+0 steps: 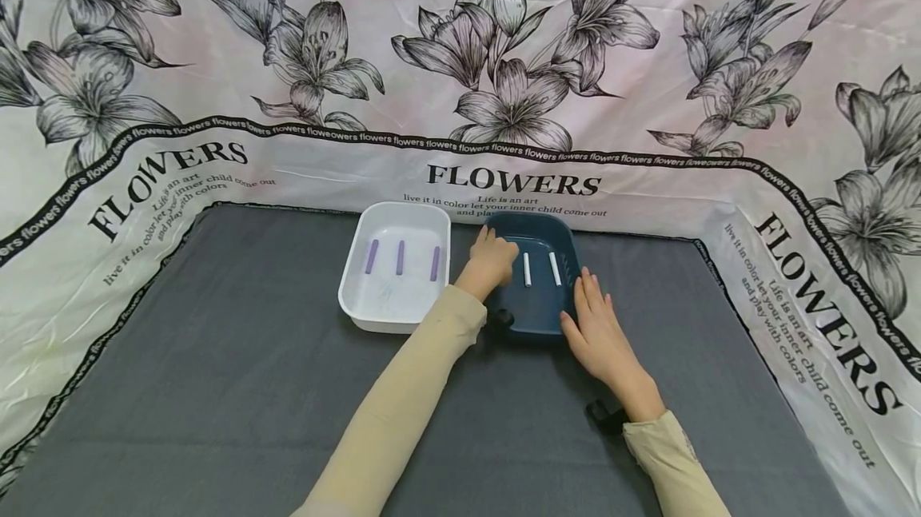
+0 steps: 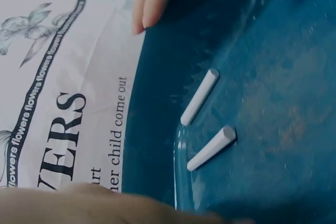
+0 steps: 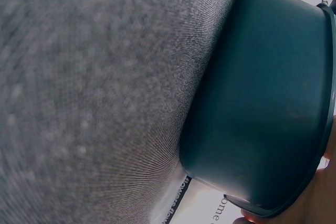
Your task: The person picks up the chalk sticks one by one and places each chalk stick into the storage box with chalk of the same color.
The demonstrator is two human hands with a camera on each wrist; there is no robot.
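Note:
Two white chalk sticks (image 1: 528, 270) lie on the floor of a dark blue tray (image 1: 536, 317), the pair also visible in the left wrist view. My left hand (image 1: 491, 260) reaches over the tray's left side, its fingers toward the far left corner. Whether anything is between those fingers is hidden. Along the right wall, my right hand (image 1: 600, 337) rests with fingers extended against the rim. Three purple chalk sticks (image 1: 400, 258) lie apart in the white tray (image 1: 392, 316) on the left.
Both trays stand side by side at the back of a grey cloth surface (image 1: 259, 373). A flower-printed cloth (image 1: 345, 169) with lettering rises behind them and borders the sides.

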